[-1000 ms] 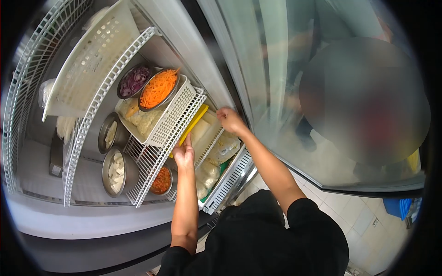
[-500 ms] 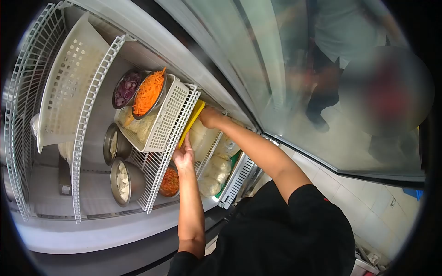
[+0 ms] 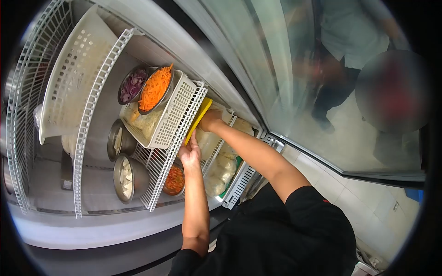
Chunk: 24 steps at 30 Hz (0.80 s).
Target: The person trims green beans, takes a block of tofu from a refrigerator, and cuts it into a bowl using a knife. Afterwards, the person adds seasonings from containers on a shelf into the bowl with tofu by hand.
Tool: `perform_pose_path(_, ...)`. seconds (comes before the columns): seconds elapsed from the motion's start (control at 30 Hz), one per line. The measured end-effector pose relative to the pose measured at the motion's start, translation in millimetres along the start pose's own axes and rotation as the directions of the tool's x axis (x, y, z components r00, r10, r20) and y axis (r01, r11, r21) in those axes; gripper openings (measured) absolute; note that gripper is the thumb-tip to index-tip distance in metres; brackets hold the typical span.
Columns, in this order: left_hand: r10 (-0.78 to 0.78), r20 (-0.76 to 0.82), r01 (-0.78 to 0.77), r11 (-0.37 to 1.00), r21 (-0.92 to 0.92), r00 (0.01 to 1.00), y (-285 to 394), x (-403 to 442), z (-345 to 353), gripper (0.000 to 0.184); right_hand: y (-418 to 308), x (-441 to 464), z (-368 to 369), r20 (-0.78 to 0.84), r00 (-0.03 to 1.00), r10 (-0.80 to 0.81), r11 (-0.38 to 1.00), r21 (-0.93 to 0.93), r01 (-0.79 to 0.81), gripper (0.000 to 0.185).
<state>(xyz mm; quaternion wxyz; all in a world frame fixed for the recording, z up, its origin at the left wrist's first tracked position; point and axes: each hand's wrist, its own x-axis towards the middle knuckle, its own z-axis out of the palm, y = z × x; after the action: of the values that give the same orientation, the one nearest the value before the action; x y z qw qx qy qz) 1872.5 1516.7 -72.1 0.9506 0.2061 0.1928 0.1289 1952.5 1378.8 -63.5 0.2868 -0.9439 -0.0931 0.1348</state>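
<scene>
1. The left hand (image 3: 190, 154) touches the lower end of a yellow strip (image 3: 199, 118) just beneath a wire shelf (image 3: 166, 172); its grip is unclear.
2. The right hand (image 3: 211, 120) reaches in beside the strip's upper part, fingers hidden.
3. Above, shredded carrot (image 3: 155, 89) fills a bowl at a white basket (image 3: 172, 119), beside sliced red onion (image 3: 132, 86).
4. Behind the glass door (image 3: 287, 92) stands another person (image 3: 352, 37).

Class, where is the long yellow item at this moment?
In the head view, the long yellow item is left of centre, beside the wire shelf; the left hand is at its lower end, the right hand beside it.
</scene>
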Motion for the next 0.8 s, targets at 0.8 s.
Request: perform_pose_path(0.8,0.060,-0.107,-0.068,0.995,-0.072,0.992,-11,-22,23,0.029,18,5,-37,0.031,0.953,-0.300,0.881,0.391,0.265,0.055)
